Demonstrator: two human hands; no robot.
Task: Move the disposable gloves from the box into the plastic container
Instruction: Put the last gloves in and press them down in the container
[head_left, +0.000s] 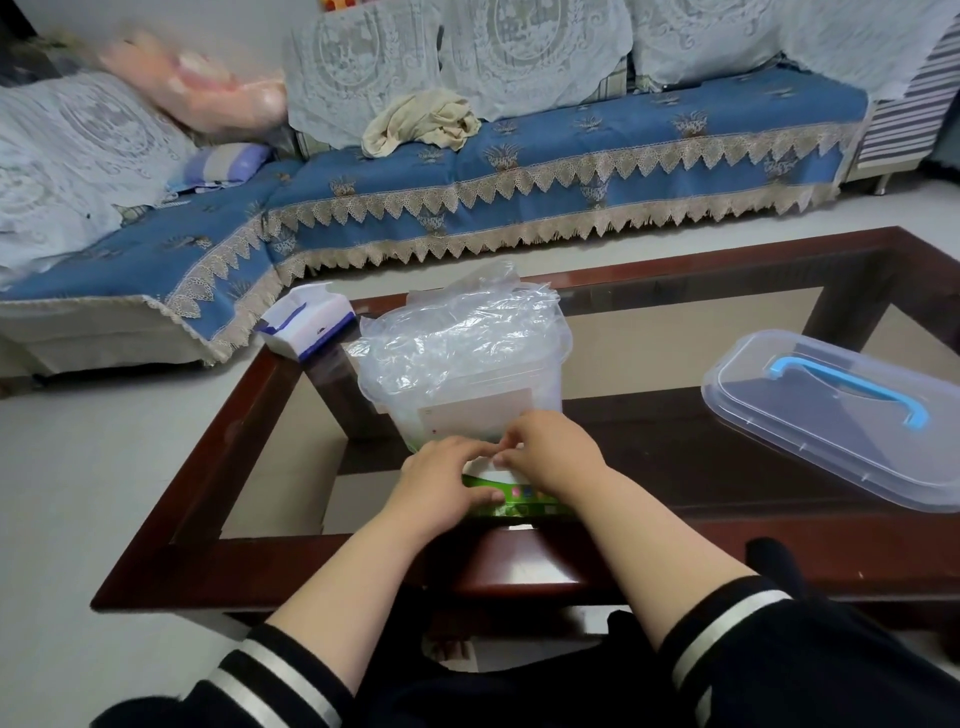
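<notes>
Glove box (511, 499) is sitting at the coffee table's (218, 447) near edge, touching the plastic container (467, 410) behind it. Crinkled clear gloves (457, 338) are heaping over the container rim. Left hand (441, 488) and right hand (550, 452) are both pinching at the box top. Lid (831, 415) is lying well apart at right.

- Left sleeve (270, 680), lower left of the frame: dark navy or black, pushed up the forearm, two white stripes at the cuff.
- Right sleeve (737, 634), lower right: same dark fabric, matching white-striped cuff.
- Both forearms bare below the cuffs.
</notes>
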